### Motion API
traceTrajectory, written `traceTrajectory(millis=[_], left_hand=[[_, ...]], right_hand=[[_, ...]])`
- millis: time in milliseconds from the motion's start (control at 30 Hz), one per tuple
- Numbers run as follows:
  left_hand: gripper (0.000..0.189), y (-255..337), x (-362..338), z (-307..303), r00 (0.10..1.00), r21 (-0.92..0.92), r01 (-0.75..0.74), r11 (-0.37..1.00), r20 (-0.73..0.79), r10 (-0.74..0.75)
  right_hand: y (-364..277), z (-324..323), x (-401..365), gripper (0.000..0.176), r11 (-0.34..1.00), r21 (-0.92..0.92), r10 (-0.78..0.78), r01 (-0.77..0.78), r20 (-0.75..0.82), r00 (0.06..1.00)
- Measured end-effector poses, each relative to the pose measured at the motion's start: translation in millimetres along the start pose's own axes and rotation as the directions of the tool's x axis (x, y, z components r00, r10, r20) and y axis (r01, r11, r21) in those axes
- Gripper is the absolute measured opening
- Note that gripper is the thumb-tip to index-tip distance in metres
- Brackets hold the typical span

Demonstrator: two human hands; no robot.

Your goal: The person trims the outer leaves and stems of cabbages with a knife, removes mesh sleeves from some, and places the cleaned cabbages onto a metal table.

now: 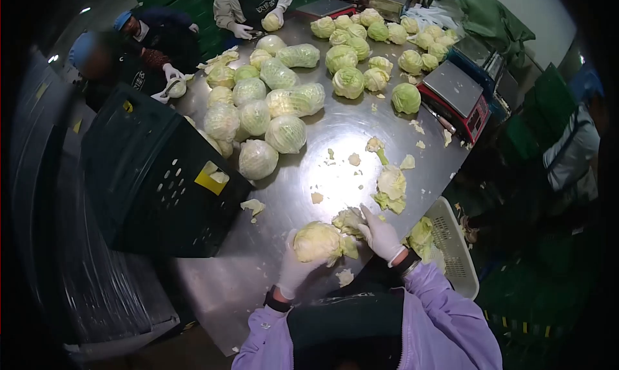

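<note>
A: Where's the cabbage? Hands?

B: On my remote feed, cabbage (316, 243) at the near tabletop (242, 292), left hand (295, 267) clamped round its side. Right hand (382, 238) beside, fingers at a crumpled leaf (350, 221); can't tell whether they grip it.

A: Progress?

B: Partway, I judge. Loose leaves (391, 184) lie off; this head has no wrap, ragged edge leaves. Wrapped heads (285, 134) grouped by the dark crate (151, 176). Bare heads (349, 82) farther off, no wrap that I can see.

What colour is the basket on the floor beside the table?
The basket is off-white, seen best in the head view.
</note>
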State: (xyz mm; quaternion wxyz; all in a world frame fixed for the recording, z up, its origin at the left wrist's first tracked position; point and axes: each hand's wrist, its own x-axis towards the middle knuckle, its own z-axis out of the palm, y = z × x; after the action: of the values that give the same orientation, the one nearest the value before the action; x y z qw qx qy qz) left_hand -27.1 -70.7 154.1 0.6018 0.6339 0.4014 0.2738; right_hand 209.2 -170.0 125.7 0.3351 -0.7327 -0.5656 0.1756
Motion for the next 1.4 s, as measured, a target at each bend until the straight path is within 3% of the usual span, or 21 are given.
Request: traceTrajectory(millis=[67, 100, 133, 200, 267, 300, 400, 467, 567, 600, 667, 700, 767, 800, 1000, 1067, 1133, 1200, 1300, 1367, 1400], left_hand=[[0.105, 21.4, 4.6, 1.8, 0.987, -0.068, 0.079, 0.995, 0.144, -0.068], [0.105, 19.1, 4.8, 0.2, 0.987, -0.068, 0.076, 0.995, 0.143, -0.066], [0.104, 13.5, 5.0, -2.7, 0.988, 0.017, 0.053, 0.998, 0.147, -0.055], [0.103, 7.7, 8.5, -4.5, 0.987, 0.102, 0.029, 0.994, 0.153, -0.044], [0.1, 6.9, 13.0, -5.4, 0.962, 0.342, -0.018, 0.939, 0.262, -0.077], [0.1, 6.2, 14.0, -6.5, 0.962, 0.342, -0.015, 0.94, 0.26, -0.079], [0.096, 12.7, 22.0, -8.6, 0.954, 0.315, -0.084, 0.946, 0.3, -0.015], [0.094, 20.5, 31.0, -12.3, 0.898, 0.302, -0.244, 0.922, 0.43, 0.097], [0.09, 22.8, 22.9, -13.5, 0.952, 0.271, -0.16, 0.949, 0.298, 0.075], [0.09, 19.9, 19.7, -12.0, 0.952, 0.272, -0.163, 0.949, 0.297, 0.078], [0.091, 11.2, 7.8, -3.1, 0.987, 0.351, -0.123, 0.928, 0.139, 0.078], [0.093, 2.9, 3.1, 2.5, 0.958, 0.544, -0.288, 0.788, 0.148, 0.247], [0.094, -6.9, -0.4, 13.4, 0.943, 0.585, -0.328, 0.742, 0.156, 0.294], [0.095, -7.0, 0.7, 16.1, 0.922, 0.625, -0.373, 0.685, 0.166, 0.35], [0.094, 6.0, 14.7, 15.8, 0.912, 0.628, -0.409, 0.662, 0.303, 0.276], [0.094, 10.6, 20.2, 19.6, 0.902, 0.643, -0.427, 0.636, 0.348, 0.254], [0.092, 10.4, 18.9, 22.5, 0.863, 0.662, -0.502, 0.556, 0.424, 0.273], [0.091, 13.2, 19.6, 20.7, 0.858, 0.643, -0.504, 0.577, 0.449, 0.249], [0.09, 13.9, 26.0, 11.4, 0.85, 0.601, -0.505, 0.62, 0.47, 0.238], [0.09, 10.2, 28.5, -1.5, 0.852, 0.577, -0.491, 0.653, 0.473, 0.222], [0.089, 7.6, 28.6, -9.6, 0.886, 0.53, -0.414, 0.74, 0.422, 0.194]], right_hand=[[-42.4, -13.7, 5.1, 0.054, 0.994, -0.044, 0.1, -0.095, 0.111, 0.989], [-38.3, 1.6, 2.4, 0.056, 0.996, -0.083, 0.03, -0.02, 0.125, 0.992], [-45.2, 9.3, 2.2, 0.056, 0.996, -0.083, 0.03, -0.02, 0.123, 0.992], [-58.0, 22.4, 5.6, 0.057, 0.992, 0.03, -0.125, 0.122, 0.232, 0.965], [-58.5, 29.1, 10.7, 0.056, 0.994, 0.005, -0.112, 0.114, 0.242, 0.964], [-58.2, 32.7, 12.7, 0.055, 0.994, -0.018, -0.096, 0.104, 0.254, 0.962], [-59.6, 31.1, 17.8, 0.048, 0.99, -0.091, -0.086, 0.109, 0.22, 0.972], [-52.4, 26.9, 23.2, 0.04, 0.995, -0.094, -0.021, 0.042, 0.219, 0.976], [-41.1, 23.7, 27.2, 0.037, 0.995, 0.049, -0.086, 0.084, 0.053, 0.995], [-43.2, 18.6, 29.2, 0.037, 0.995, 0.049, -0.089, 0.086, 0.051, 0.995], [-49.3, 8.9, 27.9, 0.049, 0.997, 0.067, 0.016, -0.027, 0.158, 0.987], [-53.3, 8.2, 28.5, 0.049, 0.997, 0.07, 0.023, -0.035, 0.162, 0.987], [-60.8, 7.5, 33.3, 0.061, 0.997, -0.074, 0.036, -0.011, 0.347, 0.937], [-57.5, 8.8, 34.3, 0.061, 0.997, -0.075, 0.031, -0.005, 0.347, 0.937], [-27.3, 9.0, 36.8, 0.054, 0.987, 0.147, 0.002, -0.06, 0.369, 0.929], [-53.4, -21.1, 44.8, 0.055, 0.905, 0.065, 0.29, -0.42, 0.627, 0.723], [-46.4, -21.1, 44.1, 0.053, 0.89, 0.059, 0.313, -0.451, 0.639, 0.702], [-34.6, -17.1, 37.9, 0.051, 0.873, 0.054, 0.336, -0.485, 0.654, 0.678], [-12.9, -16.9, 36.6, 0.037, 0.689, 0.364, 0.269, -0.626, 0.674, 0.688], [2.6, -10.6, 36.8, 0.035, 0.656, 0.4, 0.254, -0.64, 0.682, 0.686], [3.1, -12.0, 38.7, 0.032, 0.625, 0.431, 0.241, -0.651, 0.686, 0.686]])
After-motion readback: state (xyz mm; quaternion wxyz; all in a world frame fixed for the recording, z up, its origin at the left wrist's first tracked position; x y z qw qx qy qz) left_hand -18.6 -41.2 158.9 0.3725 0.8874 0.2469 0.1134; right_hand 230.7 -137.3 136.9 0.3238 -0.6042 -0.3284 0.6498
